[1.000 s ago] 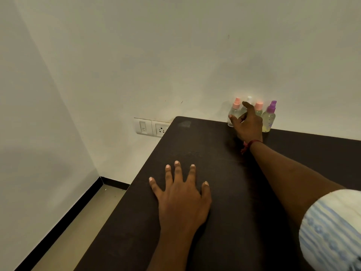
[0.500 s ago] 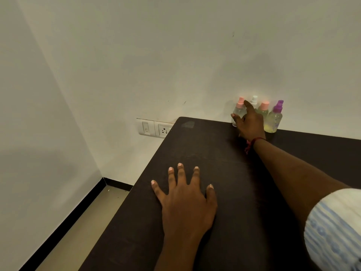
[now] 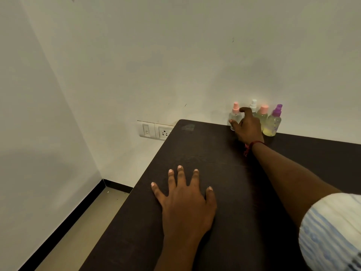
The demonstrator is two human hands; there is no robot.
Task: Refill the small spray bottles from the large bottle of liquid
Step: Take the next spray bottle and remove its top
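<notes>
No readable brand, label or writing anywhere. Wall switch and socket plate (image 3: 155, 131) at left, beside dark table (image 3: 205, 153). Left hand (image 3: 185, 200) flat on table, fingers spread, same as before. Right hand (image 3: 247, 127) reaching among four small spray bottles (image 3: 235, 116) at wall edge, thumb now by the clear pink-capped one, index finger curled over; grasp unclear. Purple-capped bottle (image 3: 273, 122) rightmost, untouched. Striped sleeve (image 3: 332, 231) at far right
</notes>
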